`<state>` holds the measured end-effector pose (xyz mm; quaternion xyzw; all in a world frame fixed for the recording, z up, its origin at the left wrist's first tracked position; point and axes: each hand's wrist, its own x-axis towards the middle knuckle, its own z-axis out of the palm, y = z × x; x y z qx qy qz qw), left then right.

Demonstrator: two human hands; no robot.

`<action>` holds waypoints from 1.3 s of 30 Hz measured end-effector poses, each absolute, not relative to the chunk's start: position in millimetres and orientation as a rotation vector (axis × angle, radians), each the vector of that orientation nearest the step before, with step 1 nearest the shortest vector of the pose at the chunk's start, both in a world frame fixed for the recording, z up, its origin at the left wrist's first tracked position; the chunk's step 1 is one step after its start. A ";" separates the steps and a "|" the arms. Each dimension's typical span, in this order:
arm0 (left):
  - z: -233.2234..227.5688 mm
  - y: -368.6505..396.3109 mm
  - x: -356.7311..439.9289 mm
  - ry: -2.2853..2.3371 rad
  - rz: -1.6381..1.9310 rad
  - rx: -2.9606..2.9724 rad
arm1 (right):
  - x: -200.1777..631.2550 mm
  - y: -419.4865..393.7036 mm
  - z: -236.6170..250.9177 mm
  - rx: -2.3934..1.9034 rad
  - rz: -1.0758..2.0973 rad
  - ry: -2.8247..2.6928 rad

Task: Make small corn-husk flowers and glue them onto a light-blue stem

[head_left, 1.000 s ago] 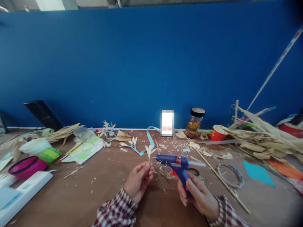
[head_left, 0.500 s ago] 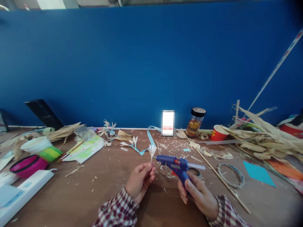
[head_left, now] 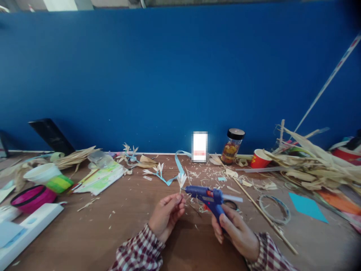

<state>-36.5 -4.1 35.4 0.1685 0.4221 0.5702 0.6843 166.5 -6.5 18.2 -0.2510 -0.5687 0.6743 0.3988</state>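
Between the thumb and fingers of my left hand [head_left: 167, 215] is the stem of a small white flower [head_left: 182, 180] that looks made of dried husk, held upright. My right hand [head_left: 236, 229] grips the handle of a blue glue gun [head_left: 205, 193], with a clear glue stick [head_left: 232, 198] poking out of its back. The gun's nozzle points left and meets or nearly meets the flower's base; contact is too small to tell. Just behind lies a branch of similar white flowers [head_left: 160, 169] on a light blue ribbon [head_left: 178, 162].
Husk scraps litter the brown table [head_left: 113, 241]. At right are a thin stick [head_left: 265, 214], a tape roll [head_left: 275, 209], blue paper [head_left: 308, 207], a red cup [head_left: 260, 159], a lidded jar [head_left: 232, 147] and dried husks [head_left: 313, 165]. A white power strip [head_left: 34, 233] and pink bowl [head_left: 35, 198] stand left.
Both hands keep nearly the same pose, with the nozzle still at the flower's base. The whole view has shifted very slightly.
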 end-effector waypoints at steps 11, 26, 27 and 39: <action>28.5 -1.4 -37.9 1.020 1.269 0.399 | 166.6 -6.5 14.8 -0.632 1.712 -1.421; 29.6 -1.8 -37.0 1.024 1.280 0.399 | 167.2 -6.6 14.6 -0.629 1.707 -1.434; 29.7 -1.8 -37.0 1.022 1.279 0.399 | 166.9 -6.7 14.9 -0.630 1.701 -1.441; 30.5 -1.9 -37.3 1.026 1.266 0.402 | 166.6 -6.5 14.6 -0.669 1.681 -1.425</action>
